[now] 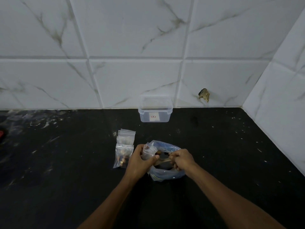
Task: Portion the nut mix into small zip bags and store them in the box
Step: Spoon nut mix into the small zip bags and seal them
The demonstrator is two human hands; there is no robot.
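— What have my hands got?

— My left hand (pixel 138 160) grips a small zip bag (pixel 148 152), fingers curled round it, mouth up. My right hand (pixel 182 158) pinches a spoon (pixel 162 160) whose tip points at that mouth.

— And the nut mix?

— In the big blue-tinted bag (pixel 166 174) directly under both hands, open on the black bench (pixel 222 154).

— Filled portions?

— A row of small bags (pixel 124 147) lies at nine o'clock from the left hand, just beside it; the nearest holds nuts.

— The box?

— Clear box (pixel 155 111), no lid on, at twelve o'clock against the tiled wall (pixel 132 76), well apart from the bags.
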